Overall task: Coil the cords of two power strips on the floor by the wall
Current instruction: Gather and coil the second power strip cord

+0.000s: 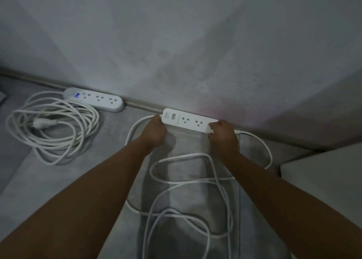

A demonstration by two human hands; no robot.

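**Both Hands on the Strip by the Wall**

A person, both bare arms stretched out over the grey floor (109, 160), held a white rectangular plastic power strip (188, 121) by its two ends, where it lay against the foot of the pale grey wall (176, 43). The left hand (155, 130) had its fingers curled round the end nearest the small switch. The right hand (222, 136) gripped the opposite end, fingers hooked over the top face. The strip's long white cord (188, 190) sprawled loose on the floor between and under the forearms in uneven, crossing loops, with one strand arching out past the right wrist.

Well off to the left, a white round-ended power strip (96, 99) with a blue lit display sat along the same wall. Just in front of it lay its own white cable (52, 147), gathered into a rough coil of several rings, with the white plug (42, 123) resting inside them. The corner of a white cabinet (323, 180) showed at the right.
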